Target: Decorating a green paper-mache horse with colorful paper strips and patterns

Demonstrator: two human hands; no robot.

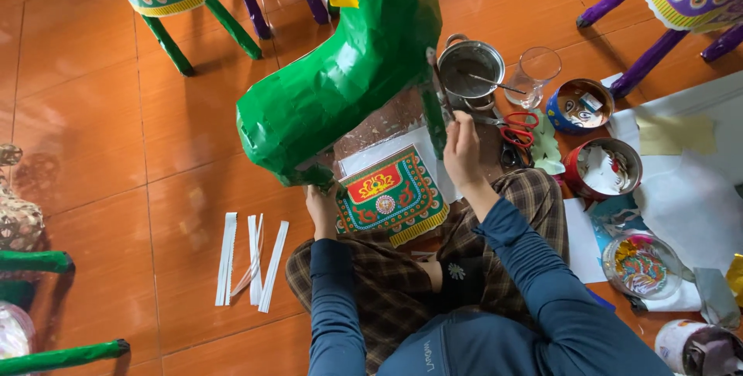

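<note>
- Hands first: the left hand is tucked under the lower edge of the green paper-covered figure, fingers curled against it and mostly hidden, so how firmly it grips cannot be told
- Right hand is closed around the handle of a thin brush, held upright with its tip against the figure's right side
- White paper strips lie side by side on the orange tiled floor, left of the person's knee
- Between the two hands, a decorated panel in green, red and gold lies on the checked lap, just under the figure
- Just right of the brush stands a metal pot with a stick resting in it, and beside that an empty drinking glass
- Red-handled scissors lie on the floor close to the right hand
- Farther right sit a blue round tin and a red round tin, both holding paper scraps, with a clear lidded tub of coloured bits nearer the person
- Purple legs of a second figure stand at the top right corner
</note>
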